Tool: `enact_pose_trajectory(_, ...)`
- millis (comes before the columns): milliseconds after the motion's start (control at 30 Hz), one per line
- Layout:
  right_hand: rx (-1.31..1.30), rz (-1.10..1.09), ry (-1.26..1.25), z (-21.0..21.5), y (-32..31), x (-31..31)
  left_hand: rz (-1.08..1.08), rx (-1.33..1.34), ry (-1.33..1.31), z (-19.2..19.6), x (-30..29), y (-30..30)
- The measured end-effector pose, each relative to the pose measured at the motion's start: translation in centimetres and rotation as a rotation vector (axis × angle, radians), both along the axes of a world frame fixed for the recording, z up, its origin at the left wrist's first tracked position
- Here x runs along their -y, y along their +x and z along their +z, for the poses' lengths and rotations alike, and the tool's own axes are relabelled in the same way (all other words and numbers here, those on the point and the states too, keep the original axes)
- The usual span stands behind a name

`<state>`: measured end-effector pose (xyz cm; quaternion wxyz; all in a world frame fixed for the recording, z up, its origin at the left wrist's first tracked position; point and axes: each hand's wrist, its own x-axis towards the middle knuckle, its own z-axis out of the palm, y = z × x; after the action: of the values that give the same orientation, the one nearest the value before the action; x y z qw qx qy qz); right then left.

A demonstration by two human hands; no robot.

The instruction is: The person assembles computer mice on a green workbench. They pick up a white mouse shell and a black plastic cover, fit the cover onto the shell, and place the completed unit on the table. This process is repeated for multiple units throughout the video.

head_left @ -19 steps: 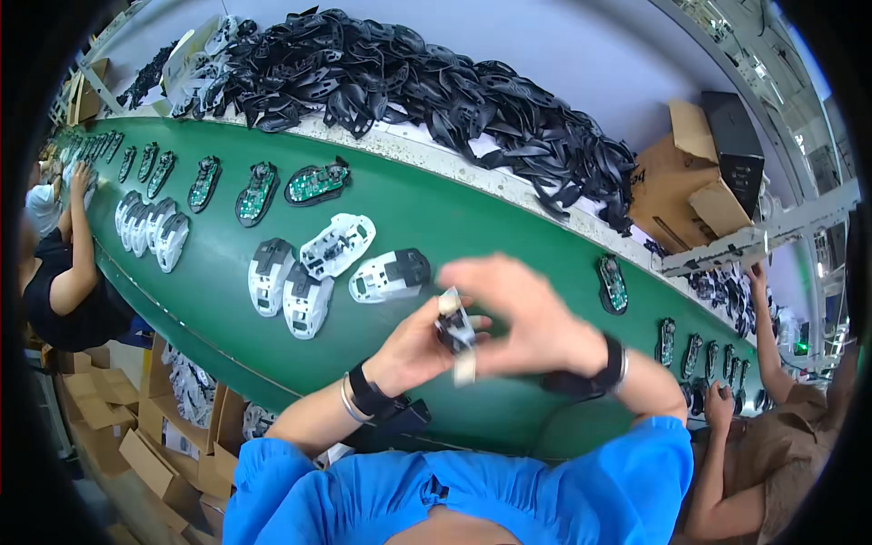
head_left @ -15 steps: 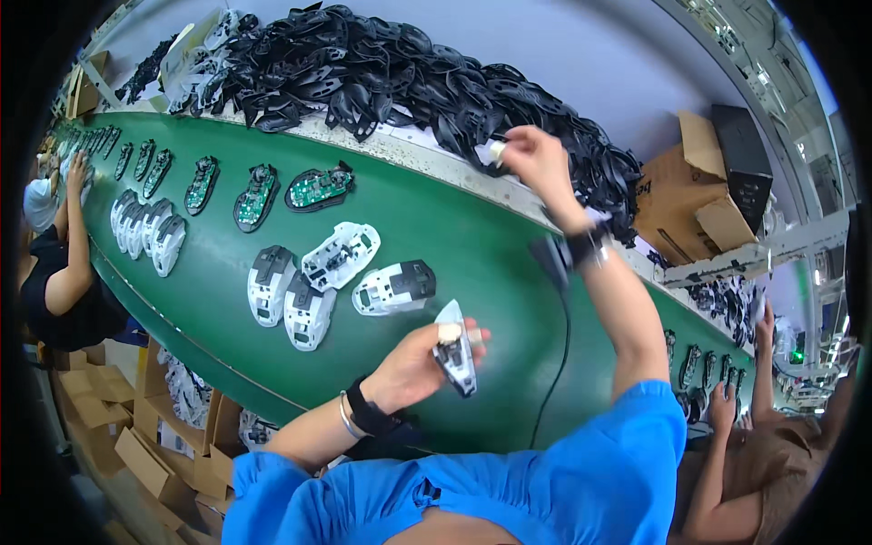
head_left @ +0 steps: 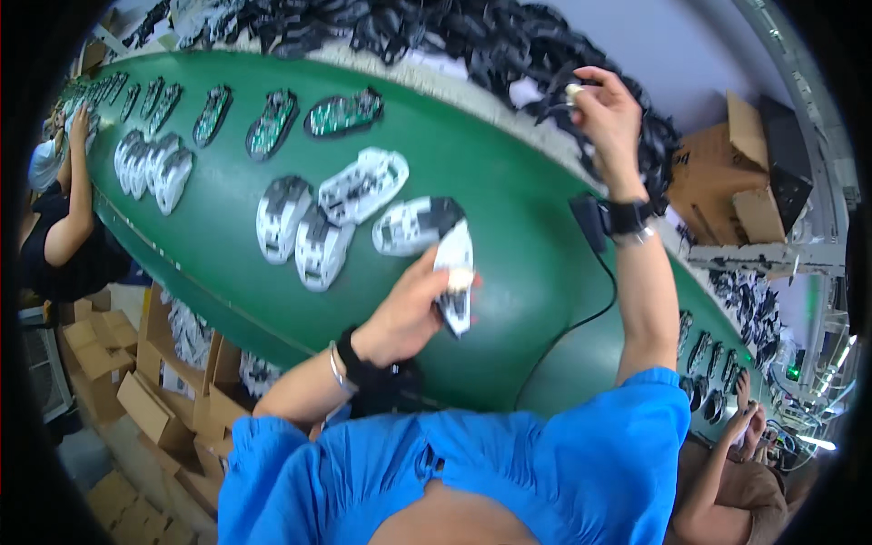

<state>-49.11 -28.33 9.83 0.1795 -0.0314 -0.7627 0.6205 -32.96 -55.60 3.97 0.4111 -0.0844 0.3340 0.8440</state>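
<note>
From a distance, I look down through the head camera at a long green bench (head_left: 522, 263) that curves across the frame. In the centre, the left hand (head_left: 400, 318) reaches in from the lower left, its grip pinching a small white-and-dark shell piece (head_left: 458, 313) under a thumb that wears a pale cover (head_left: 460, 279). The piece tilts upward, its pointed white end at the top, and hides part of what lies behind it.

At the upper right of centre, the right hand (head_left: 609, 113) is raised in front of a heap of black parts (head_left: 445, 32) along the top edge. Its fingers are curled, one tip also in a pale cover; I cannot tell whether this grip pinches anything, because dark parts blur together behind it. A black wristband (head_left: 627, 216) on that arm trails a dark cable (head_left: 592, 318) down the bench.

Just left of centre, four white-and-black shells (head_left: 322, 250) lie close together, one showing its hollow inside. Above them, green circuit boards in dark bases (head_left: 272, 125) form a row stretching to the upper left, with a cluster of pale shells (head_left: 153, 168) below it.

Cardboard boxes (head_left: 150, 409) fill the lower left, and another carton (head_left: 718, 177) stands at the upper right. One co-worker (head_left: 68, 241) sits at the left edge, another (head_left: 740, 495) at the lower right.
</note>
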Motion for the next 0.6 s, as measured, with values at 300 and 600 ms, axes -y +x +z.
enact_pose_trajectory(300,0.076,0.185,0.084,3.4,21.0,7.2,0.025,-0.189,-0.002,3.2,-2.7,1.3)
enact_pose_trajectory(600,0.084,0.227,0.321,4.0,22.4,7.6,-0.005,-0.249,-0.055,2.8,-2.7,2.6)
